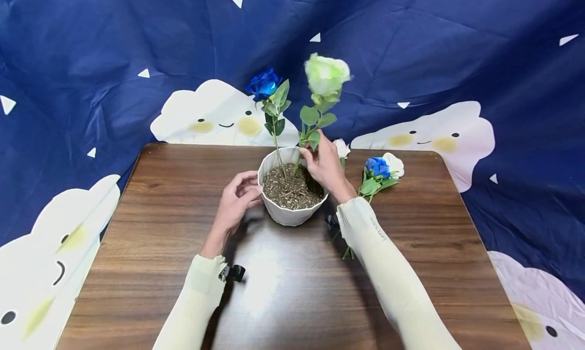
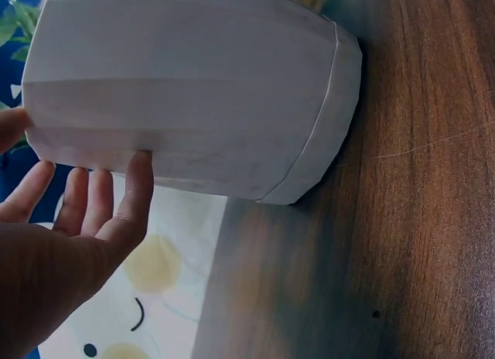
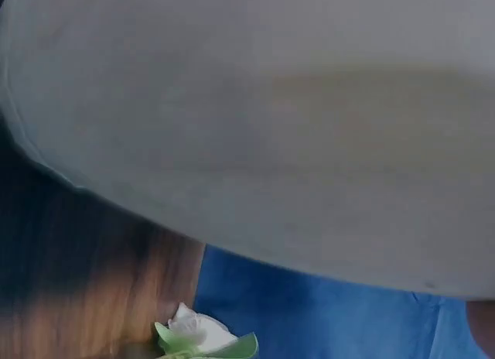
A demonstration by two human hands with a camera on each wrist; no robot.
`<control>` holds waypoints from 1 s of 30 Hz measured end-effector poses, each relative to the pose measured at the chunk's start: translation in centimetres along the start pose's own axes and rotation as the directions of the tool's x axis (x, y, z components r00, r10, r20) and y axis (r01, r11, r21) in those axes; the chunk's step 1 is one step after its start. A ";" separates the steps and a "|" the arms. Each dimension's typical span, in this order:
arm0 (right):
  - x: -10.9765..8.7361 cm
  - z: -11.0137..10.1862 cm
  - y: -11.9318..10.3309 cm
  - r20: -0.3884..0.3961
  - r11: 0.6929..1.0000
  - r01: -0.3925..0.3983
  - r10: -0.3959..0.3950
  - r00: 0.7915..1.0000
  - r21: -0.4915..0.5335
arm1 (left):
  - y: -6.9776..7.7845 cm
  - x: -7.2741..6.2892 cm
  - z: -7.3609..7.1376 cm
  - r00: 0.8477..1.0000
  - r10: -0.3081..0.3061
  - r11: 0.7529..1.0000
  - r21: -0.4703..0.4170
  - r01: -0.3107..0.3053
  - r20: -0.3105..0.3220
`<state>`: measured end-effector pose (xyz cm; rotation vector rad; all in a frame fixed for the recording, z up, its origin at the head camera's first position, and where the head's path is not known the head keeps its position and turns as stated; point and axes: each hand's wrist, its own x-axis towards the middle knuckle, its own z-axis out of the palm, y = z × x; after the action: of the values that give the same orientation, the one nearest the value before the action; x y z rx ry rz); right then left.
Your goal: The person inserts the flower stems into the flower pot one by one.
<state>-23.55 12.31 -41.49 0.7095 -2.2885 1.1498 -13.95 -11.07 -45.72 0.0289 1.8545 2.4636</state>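
A white faceted flowerpot [image 1: 292,215] filled with brown soil [image 1: 292,190] stands on the table. My left hand [image 1: 235,200] touches its left side with the fingertips; in the left wrist view those fingers [image 2: 138,185] rest along the pot wall [image 2: 193,88]. On the pot's far right, my right hand [image 1: 325,164] pinches the stem of a pale green and white rose [image 1: 326,75], whose stem runs down to the soil. A blue rose [image 1: 265,84] stands upright in the soil to its left. In the right wrist view the pot [image 3: 255,142] hides most of the right hand.
Right of the pot lie another blue rose [image 1: 377,167], a white rose [image 1: 394,165] and a pale pink rose [image 1: 341,148] partly behind the right hand. The wooden table [image 1: 160,213] ends at a dark blue curtain [image 1: 183,35] with cloud prints.
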 end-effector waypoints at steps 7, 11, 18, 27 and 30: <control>-0.2 0.1 0.0 0.045 0.999 0.019 -0.020 0.999 0.026 | 0.1 0.0 -0.2 1.000 -0.012 1.000 0.014 0.012 0.001; -0.1 0.1 -0.1 0.070 0.999 0.018 -0.020 0.997 0.026 | 0.2 0.0 -0.3 1.000 -0.006 1.000 0.015 0.006 0.002; 0.1 0.3 0.0 0.097 0.999 0.024 -0.027 0.995 0.032 | 0.3 0.0 -0.5 1.000 0.002 1.000 0.013 -0.002 0.001; 0.1 0.3 -0.2 0.059 0.998 -0.047 0.044 0.997 0.049 | -0.1 0.0 -0.5 1.000 0.001 1.000 0.009 -0.001 0.002; 0.0 -0.1 -0.4 0.042 0.995 -0.095 0.093 0.995 0.040 | -0.1 0.1 -0.4 1.000 0.000 1.000 0.010 0.000 0.010</control>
<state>-23.27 12.17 -41.28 0.6517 -2.3603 1.2400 -14.07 -11.39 -45.92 0.0419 1.8621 2.4497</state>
